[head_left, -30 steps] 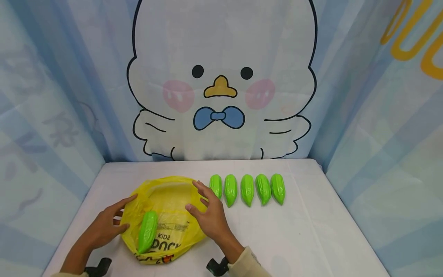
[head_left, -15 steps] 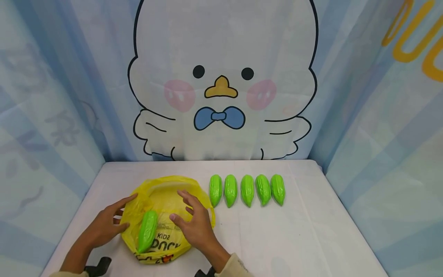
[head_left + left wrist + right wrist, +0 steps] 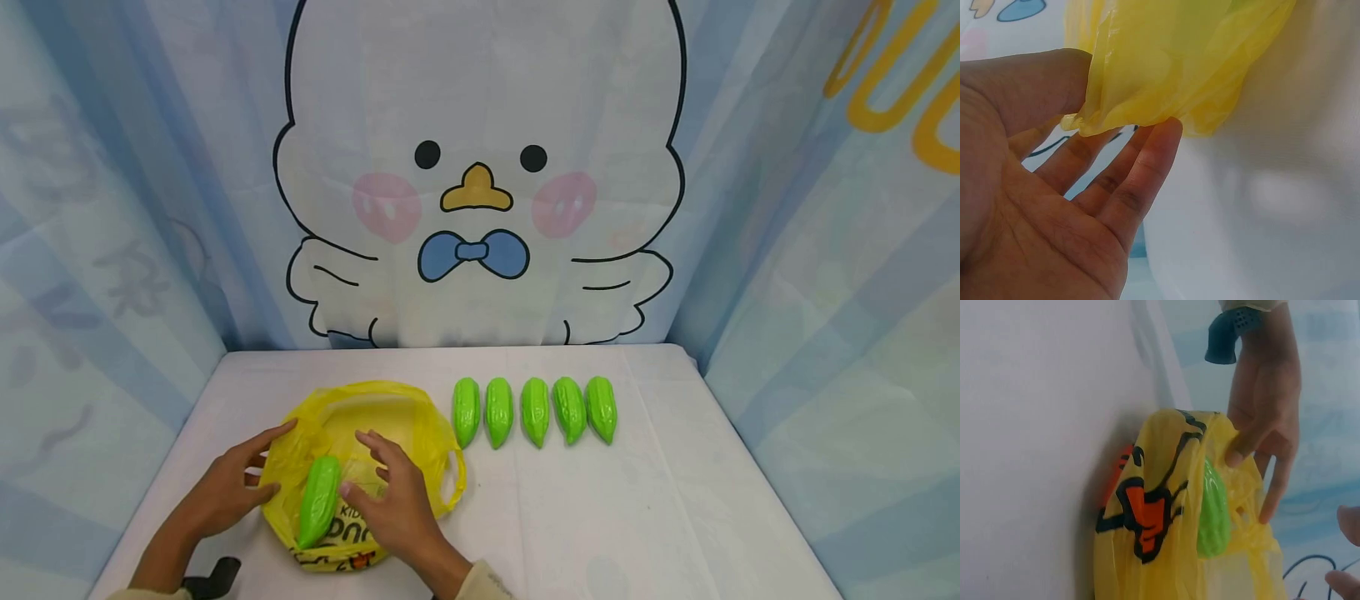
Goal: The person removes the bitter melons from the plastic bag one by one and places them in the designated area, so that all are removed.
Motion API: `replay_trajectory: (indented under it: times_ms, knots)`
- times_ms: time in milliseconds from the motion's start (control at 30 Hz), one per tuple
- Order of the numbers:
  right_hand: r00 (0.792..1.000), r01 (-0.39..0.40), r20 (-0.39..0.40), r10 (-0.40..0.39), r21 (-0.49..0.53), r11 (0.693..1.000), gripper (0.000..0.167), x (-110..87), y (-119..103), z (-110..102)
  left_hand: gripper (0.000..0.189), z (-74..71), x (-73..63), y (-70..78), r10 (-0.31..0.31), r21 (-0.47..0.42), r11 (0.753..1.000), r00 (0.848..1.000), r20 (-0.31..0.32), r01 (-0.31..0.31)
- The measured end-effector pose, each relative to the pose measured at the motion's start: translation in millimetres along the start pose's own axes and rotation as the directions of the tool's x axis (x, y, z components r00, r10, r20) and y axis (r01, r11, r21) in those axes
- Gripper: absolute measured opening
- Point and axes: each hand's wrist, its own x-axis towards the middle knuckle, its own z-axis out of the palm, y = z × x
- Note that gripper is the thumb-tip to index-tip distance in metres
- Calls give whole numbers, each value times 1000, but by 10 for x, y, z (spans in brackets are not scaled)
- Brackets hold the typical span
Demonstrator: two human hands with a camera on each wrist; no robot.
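Note:
A yellow plastic bag lies with its mouth spread, and one shiny green toy bitter melon rests inside near its left side. My left hand holds the bag's left edge, thumb on one side and fingers on the other, as the left wrist view shows at the bag's rim. Over the bag's front right part hovers my right hand, fingers spread and slightly bent, holding nothing. Its thumb tip is close to the bitter melon's right side and the hand hides part of the printed lettering.
Several matching bitter melons stand in a row to the right of the bag, tips toward me. A bag handle loop sticks out toward them. The white-covered table is backed by printed curtains.
My right hand has moved left and slightly down from the bag's right edge toward the bitter melon inside. The handle loop on the right now shows. My left hand has stayed put.

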Motion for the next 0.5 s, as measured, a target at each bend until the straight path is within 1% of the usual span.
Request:
replay_trajectory:
  times_ms: [200, 400, 500]
  knots:
    - [1000, -26, 16, 26, -3, 1000, 59, 13, 11, 109, 90, -13, 8, 2, 14, 10, 1000, 1000, -7, -14]
    - [996, -77, 36, 77, -24, 997, 59, 29, 44, 209, 89, -24, 3, -2, 29, 5, 1000, 1000, -5, -29]
    - [994, -101, 40, 102, -34, 994, 58, 38, 80, 251, 88, -19, 1, -8, 26, -1, 1000, 1000, 2, -26]
